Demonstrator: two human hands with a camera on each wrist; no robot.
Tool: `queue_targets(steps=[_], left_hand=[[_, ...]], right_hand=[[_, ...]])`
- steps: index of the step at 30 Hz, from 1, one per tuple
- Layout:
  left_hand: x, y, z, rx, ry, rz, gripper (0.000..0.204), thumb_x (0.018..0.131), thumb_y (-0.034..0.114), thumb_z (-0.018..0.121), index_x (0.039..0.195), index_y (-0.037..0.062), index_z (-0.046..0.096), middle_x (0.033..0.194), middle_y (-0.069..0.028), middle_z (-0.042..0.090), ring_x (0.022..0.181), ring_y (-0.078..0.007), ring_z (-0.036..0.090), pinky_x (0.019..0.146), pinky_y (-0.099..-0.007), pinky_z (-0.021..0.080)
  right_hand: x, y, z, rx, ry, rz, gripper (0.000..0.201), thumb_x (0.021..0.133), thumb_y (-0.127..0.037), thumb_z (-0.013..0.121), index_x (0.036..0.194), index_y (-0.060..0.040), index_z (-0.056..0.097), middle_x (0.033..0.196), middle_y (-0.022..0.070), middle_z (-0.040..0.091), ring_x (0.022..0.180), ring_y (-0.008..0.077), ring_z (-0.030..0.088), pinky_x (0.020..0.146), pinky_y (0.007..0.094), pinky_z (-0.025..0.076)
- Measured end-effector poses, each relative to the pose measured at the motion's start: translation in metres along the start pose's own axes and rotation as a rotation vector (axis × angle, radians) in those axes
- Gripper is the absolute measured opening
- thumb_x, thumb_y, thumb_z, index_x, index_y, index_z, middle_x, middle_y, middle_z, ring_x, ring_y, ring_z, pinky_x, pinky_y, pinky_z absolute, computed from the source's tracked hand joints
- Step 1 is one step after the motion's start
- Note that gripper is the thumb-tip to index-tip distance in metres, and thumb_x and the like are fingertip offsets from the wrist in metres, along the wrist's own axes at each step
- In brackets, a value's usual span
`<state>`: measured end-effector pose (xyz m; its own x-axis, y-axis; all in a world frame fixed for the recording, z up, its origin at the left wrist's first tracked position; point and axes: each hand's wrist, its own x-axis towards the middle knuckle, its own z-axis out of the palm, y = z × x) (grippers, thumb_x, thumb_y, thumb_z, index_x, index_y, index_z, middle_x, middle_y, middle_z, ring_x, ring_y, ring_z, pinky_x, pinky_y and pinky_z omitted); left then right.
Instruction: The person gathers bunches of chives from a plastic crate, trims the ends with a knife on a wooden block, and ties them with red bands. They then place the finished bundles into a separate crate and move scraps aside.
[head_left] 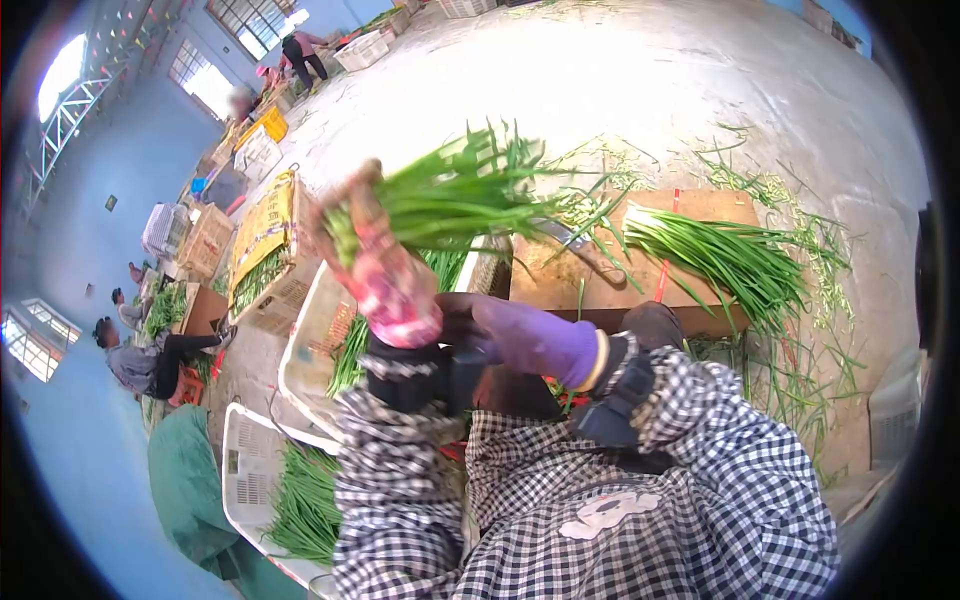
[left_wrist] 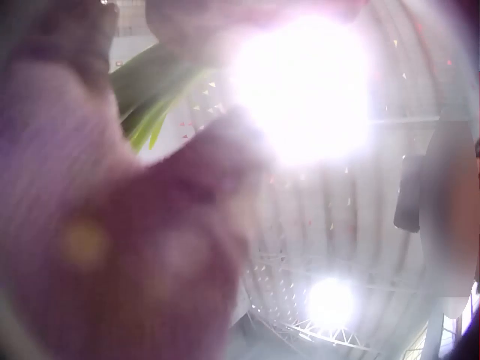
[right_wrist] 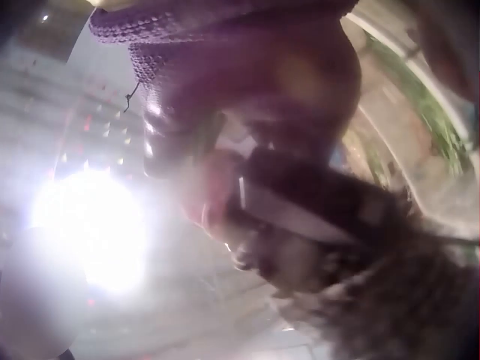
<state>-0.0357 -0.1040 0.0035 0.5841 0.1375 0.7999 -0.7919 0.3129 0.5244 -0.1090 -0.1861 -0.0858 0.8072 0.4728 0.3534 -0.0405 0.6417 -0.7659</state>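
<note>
In the head view my left hand, in a stained pink glove, is raised and grips a bunch of long green chives. The bunch is blurred, its leaves pointing right. My right hand, in a purple glove, reaches across to the left wrist, where its fingers are partly hidden. Close up in the right wrist view, the purple glove arches beside the dark wrist band. Another bunch of chives lies on the cardboard-topped board, pale ends to the left, near a knife.
White crates with chives stand at my left and before me. Trimmings litter the floor beyond and right of the board. A yellow-covered crate stands farther left. Other people, including a seated person, are along the blue wall.
</note>
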Motion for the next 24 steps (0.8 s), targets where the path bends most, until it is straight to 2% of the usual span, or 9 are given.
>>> queue_targets(steps=[2, 4, 6, 8, 12, 15, 16, 18, 24], left_hand=[[-0.04, -0.008, -0.014, 0.375, -0.136, 0.167, 0.037, 0.086, 0.016, 0.049, 0.12, 0.0068, 0.038, 0.12, -0.0235, 0.047, 0.113, -0.0316, 0.046, 0.098, -0.0414, 0.036], [-0.083, 0.004, -0.007, -0.064, 0.036, -0.135, 0.039, 0.083, 0.011, 0.049, 0.119, 0.0068, 0.035, 0.12, -0.0223, 0.045, 0.119, -0.0332, 0.04, 0.104, -0.0433, 0.028], [-0.111, 0.019, -0.003, 0.048, 0.086, -0.154, 0.037, 0.079, 0.005, 0.056, 0.111, 0.0047, 0.038, 0.118, -0.0214, 0.047, 0.117, -0.0317, 0.043, 0.106, -0.0433, 0.022], [-0.145, 0.014, -0.03, -0.14, 0.026, -0.198, 0.035, 0.084, 0.011, 0.054, 0.116, 0.0097, 0.039, 0.122, -0.0215, 0.045, 0.115, -0.0317, 0.044, 0.101, -0.0439, 0.034], [-0.162, 0.054, -0.063, -0.154, 0.099, -0.659, 0.05, 0.078, 0.024, 0.065, 0.116, 0.0029, 0.04, 0.122, -0.0179, 0.045, 0.12, -0.03, 0.039, 0.095, -0.0414, 0.04], [-0.165, 0.052, -0.084, -0.204, 0.199, -1.08, 0.038, 0.082, 0.02, 0.061, 0.111, 0.0017, 0.045, 0.113, -0.0157, 0.05, 0.104, -0.0244, 0.053, 0.085, -0.0348, 0.048], [-0.171, 0.048, -0.092, 0.513, -0.383, -0.847, 0.03, 0.083, 0.015, 0.058, 0.108, 0.0009, 0.047, 0.104, -0.0162, 0.056, 0.092, -0.0238, 0.059, 0.078, -0.0324, 0.051], [-0.175, 0.053, -0.072, -0.129, -0.122, -1.628, 0.027, 0.084, 0.011, 0.057, 0.106, 0.0, 0.047, 0.095, -0.0157, 0.06, 0.085, -0.0251, 0.062, 0.075, -0.0326, 0.052], [-0.195, 0.057, -0.059, -0.316, -0.038, -1.54, 0.019, 0.086, 0.013, 0.055, 0.099, 0.0002, 0.048, 0.084, -0.0095, 0.055, 0.056, -0.0104, 0.051, 0.05, -0.02, 0.046]], right_hand=[[0.005, -0.008, 0.016, 0.445, 0.014, -0.185, 0.056, 0.087, -0.039, 0.05, 0.128, -0.0027, 0.036, 0.125, 0.0097, 0.046, 0.113, 0.022, 0.046, 0.098, 0.0347, 0.035], [0.002, -0.019, 0.016, 0.685, 0.068, -0.239, 0.052, 0.087, -0.035, 0.053, 0.125, -0.0031, 0.039, 0.122, 0.009, 0.049, 0.111, 0.0222, 0.048, 0.097, 0.0377, 0.036], [0.005, 0.006, -0.003, 0.749, 0.141, -0.254, 0.049, 0.086, -0.031, 0.054, 0.123, -0.0022, 0.04, 0.12, 0.0104, 0.05, 0.11, 0.0228, 0.049, 0.096, 0.0382, 0.037], [0.006, 0.021, -0.013, 0.817, 0.216, -0.261, 0.046, 0.085, -0.026, 0.055, 0.122, -0.0013, 0.041, 0.118, 0.0118, 0.05, 0.109, 0.0234, 0.049, 0.095, 0.0387, 0.039], [-0.009, 0.028, -0.038, 0.621, 0.3, -0.102, 0.044, 0.082, -0.008, 0.055, 0.121, 0.0048, 0.041, 0.111, 0.0129, 0.053, 0.102, 0.0247, 0.053, 0.091, 0.0355, 0.044], [-0.023, 0.022, -0.023, 0.384, 0.346, 0.142, 0.04, 0.079, -0.003, 0.056, 0.117, 0.0042, 0.044, 0.106, 0.014, 0.056, 0.095, 0.0217, 0.057, 0.081, 0.0336, 0.048], [-0.026, 0.027, -0.019, 0.39, 0.345, 0.159, 0.04, 0.079, -0.003, 0.056, 0.117, 0.0042, 0.044, 0.106, 0.014, 0.056, 0.095, 0.0217, 0.057, 0.081, 0.0336, 0.048], [-0.029, 0.035, -0.015, 0.385, 0.324, 0.294, 0.037, 0.08, -0.002, 0.056, 0.115, 0.0047, 0.045, 0.102, 0.0144, 0.058, 0.092, 0.0216, 0.058, 0.079, 0.0345, 0.05], [-0.036, 0.065, -0.063, 0.212, 0.472, 0.322, 0.034, 0.079, -0.009, 0.062, 0.11, 0.0015, 0.051, 0.104, 0.0129, 0.059, 0.094, 0.0205, 0.059, 0.077, 0.0312, 0.052]])
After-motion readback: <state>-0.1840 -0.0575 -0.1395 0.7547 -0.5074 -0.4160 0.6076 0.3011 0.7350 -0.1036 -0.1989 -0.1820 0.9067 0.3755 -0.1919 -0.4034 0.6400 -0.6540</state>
